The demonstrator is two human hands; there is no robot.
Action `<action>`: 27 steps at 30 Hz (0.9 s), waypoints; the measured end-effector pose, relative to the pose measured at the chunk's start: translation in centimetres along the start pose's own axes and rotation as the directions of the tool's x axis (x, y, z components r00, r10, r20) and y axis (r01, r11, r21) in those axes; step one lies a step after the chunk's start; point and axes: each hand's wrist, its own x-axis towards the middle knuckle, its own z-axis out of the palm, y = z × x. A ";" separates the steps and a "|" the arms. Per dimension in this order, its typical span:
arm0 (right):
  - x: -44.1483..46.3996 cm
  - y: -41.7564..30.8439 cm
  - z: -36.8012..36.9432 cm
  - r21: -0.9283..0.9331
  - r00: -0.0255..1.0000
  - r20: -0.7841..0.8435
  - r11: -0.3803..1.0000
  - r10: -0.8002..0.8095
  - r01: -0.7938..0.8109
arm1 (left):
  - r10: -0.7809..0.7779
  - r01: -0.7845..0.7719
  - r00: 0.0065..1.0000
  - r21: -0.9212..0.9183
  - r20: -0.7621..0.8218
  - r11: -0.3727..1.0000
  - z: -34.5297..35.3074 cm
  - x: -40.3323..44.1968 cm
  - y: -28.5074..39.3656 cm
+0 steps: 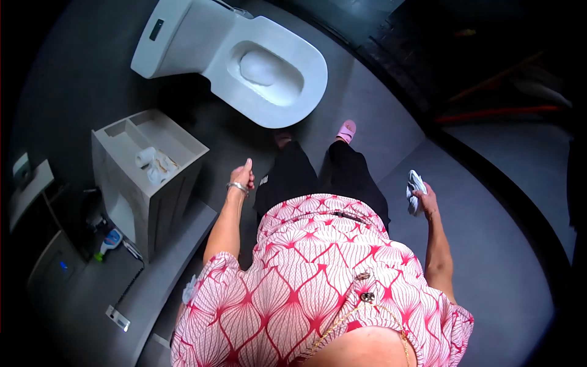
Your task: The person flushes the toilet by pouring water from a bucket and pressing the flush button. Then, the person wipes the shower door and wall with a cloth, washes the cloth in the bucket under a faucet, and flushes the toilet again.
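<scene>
My left hand, with a silver bracelet at the wrist, hangs beside my left thigh. Its fingers are curled in and the thumb points up; nothing shows in it. My right hand is out to the right of my leg, closed around a crumpled grey-and-white cloth that hangs below the fingers. In front of my feet stands a white toilet, its bowl uncovered. Closer to my left hand is a narrow grey cabinet. On its recessed top lie a white roll and a crumpled white packet.
A spray bottle with a green nozzle stands low behind the cabinet. On the left ledge lies a small white rectangular plate. A dark curved edge runs along the right. Grey floor surrounds my pink slippers.
</scene>
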 end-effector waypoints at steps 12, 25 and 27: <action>2.8 2.7 -3.6 -0.347 0.997 0.017 0.936 0.075 -0.065 | -0.062 0.064 0.998 0.131 -0.018 0.989 4.0 1.7 0.1; 5.6 7.8 -5.4 -0.408 0.999 0.008 0.912 0.046 -0.038 | 0.116 -0.110 0.993 0.194 -0.019 0.975 7.6 4.5 2.9; 6.9 8.6 -5.1 -0.415 0.999 0.011 0.909 0.049 -0.040 | 0.100 -0.092 0.994 0.171 -0.041 0.981 8.1 5.1 1.4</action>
